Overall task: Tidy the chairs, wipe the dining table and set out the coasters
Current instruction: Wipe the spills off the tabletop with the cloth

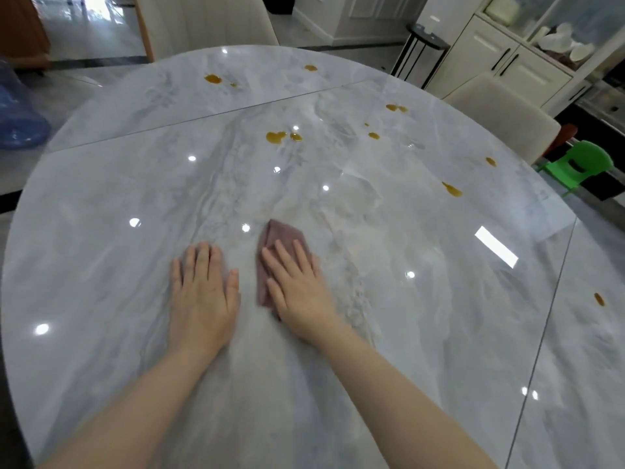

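Observation:
A round grey marble dining table (439,299) fills the view. A folded mauve cloth (275,236) lies flat on it near the middle. My right hand (297,289) presses down on the cloth with straight, spread fingers, covering its lower half. My left hand (203,292) rests flat on the bare tabletop just left of the cloth, fingers straight. Several amber spills dot the far and right parts of the table, such as one spill (275,137) beyond the cloth and another (451,189) at the right. No coasters are in view.
A cream chair (203,18) stands at the far side and another cream chair (500,113) at the right. A small green plastic chair (580,165) sits on the floor at right. White cabinets (507,62) and a black side table (426,38) lie behind.

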`<state>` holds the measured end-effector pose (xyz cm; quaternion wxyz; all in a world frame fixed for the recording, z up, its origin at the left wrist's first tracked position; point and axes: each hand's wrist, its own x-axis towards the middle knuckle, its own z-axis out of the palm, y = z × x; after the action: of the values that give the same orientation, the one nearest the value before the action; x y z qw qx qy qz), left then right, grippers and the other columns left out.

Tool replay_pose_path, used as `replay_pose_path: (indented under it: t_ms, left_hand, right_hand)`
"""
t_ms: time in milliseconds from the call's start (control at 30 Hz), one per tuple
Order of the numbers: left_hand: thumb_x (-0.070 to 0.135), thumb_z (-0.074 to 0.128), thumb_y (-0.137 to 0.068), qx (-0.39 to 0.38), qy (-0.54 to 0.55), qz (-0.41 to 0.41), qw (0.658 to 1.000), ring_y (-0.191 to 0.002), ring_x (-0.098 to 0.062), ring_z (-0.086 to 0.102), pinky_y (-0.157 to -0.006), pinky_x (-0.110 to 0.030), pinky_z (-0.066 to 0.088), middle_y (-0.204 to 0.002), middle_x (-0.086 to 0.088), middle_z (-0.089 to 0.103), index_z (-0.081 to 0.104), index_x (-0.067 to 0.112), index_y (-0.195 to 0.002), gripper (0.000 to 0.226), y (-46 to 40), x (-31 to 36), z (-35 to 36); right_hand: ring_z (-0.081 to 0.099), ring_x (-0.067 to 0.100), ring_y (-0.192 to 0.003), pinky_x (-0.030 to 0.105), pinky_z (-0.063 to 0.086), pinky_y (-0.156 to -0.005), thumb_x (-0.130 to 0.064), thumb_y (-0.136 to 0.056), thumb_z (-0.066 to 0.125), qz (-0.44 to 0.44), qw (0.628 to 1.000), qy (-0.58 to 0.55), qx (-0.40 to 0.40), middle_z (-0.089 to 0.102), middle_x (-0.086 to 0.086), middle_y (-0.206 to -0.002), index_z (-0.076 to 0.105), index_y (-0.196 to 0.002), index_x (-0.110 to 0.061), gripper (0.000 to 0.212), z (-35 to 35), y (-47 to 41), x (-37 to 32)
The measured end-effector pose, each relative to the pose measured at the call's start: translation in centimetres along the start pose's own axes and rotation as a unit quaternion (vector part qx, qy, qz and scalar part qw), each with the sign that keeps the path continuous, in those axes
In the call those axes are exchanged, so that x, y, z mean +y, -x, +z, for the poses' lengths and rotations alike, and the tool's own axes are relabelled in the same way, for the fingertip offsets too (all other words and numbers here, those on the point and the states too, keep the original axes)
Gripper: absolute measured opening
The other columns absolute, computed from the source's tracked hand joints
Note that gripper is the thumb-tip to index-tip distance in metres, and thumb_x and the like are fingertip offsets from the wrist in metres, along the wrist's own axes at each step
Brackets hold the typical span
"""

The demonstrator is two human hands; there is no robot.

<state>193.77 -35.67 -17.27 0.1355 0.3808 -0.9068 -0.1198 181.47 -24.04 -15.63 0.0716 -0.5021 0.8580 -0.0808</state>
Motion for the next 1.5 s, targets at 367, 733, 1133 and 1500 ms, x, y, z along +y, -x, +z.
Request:
replay_pose_path:
  t_ms: [367, 733, 1133, 1500]
  left_hand:
    - [0.041, 0.019, -0.094, -0.003, -0.017, -0.005, 1.000, -0.134, -0.037, 0.036, -0.114, -0.048, 0.015, -0.141, -0.022, 0.044, 0.046, -0.004, -0.135, 0.066, 0.0, 0.1, 0.3]
    - [0.037, 0.021, -0.094, 0.023, 0.071, -0.016, 0.997, -0.134, -0.034, 0.039, -0.114, -0.047, 0.018, -0.140, -0.023, 0.045, 0.047, -0.006, -0.133, 0.065, 0.1, 0.0, -0.3]
    - [0.033, 0.019, -0.094, 0.040, 0.007, -0.079, 0.996, -0.129, -0.036, 0.042, -0.110, -0.045, 0.022, -0.133, -0.024, 0.050, 0.052, -0.006, -0.126, 0.060, -0.9, -3.1, -0.5]
    - [0.035, 0.016, -0.096, 0.053, 0.076, -0.078, 0.993, -0.130, -0.034, 0.042, -0.113, -0.044, 0.022, -0.134, -0.020, 0.051, 0.051, -0.004, -0.127, 0.061, -0.6, -3.3, -1.0]
  right_hand:
    - [-0.002, 0.027, -0.147, 0.043, 0.002, -0.119, -0.036, -0.102, 0.026, 0.233, 0.971, 0.033, 0.043, 0.009, -0.001, -0.160, 0.017, -0.152, -0.028, 0.051, -2.6, -8.3, 10.0]
    - [0.011, 0.023, -0.147, 0.040, 0.006, -0.117, -0.045, -0.094, 0.027, -0.132, 0.991, 0.027, -0.023, 0.024, -0.004, -0.157, 0.029, -0.148, -0.031, 0.055, -0.3, -0.7, 1.6]
    - [-0.001, 0.024, -0.148, 0.040, 0.001, -0.117, -0.040, -0.101, 0.030, 0.030, 0.999, 0.029, 0.006, 0.011, -0.006, -0.160, 0.019, -0.150, -0.034, 0.051, -0.6, -12.8, 1.5]
    - [0.001, 0.016, -0.147, 0.038, 0.002, -0.119, -0.048, -0.095, 0.027, -0.191, 0.980, 0.022, -0.049, 0.020, -0.010, -0.157, 0.023, -0.147, -0.037, 0.054, -1.1, 0.9, 3.9]
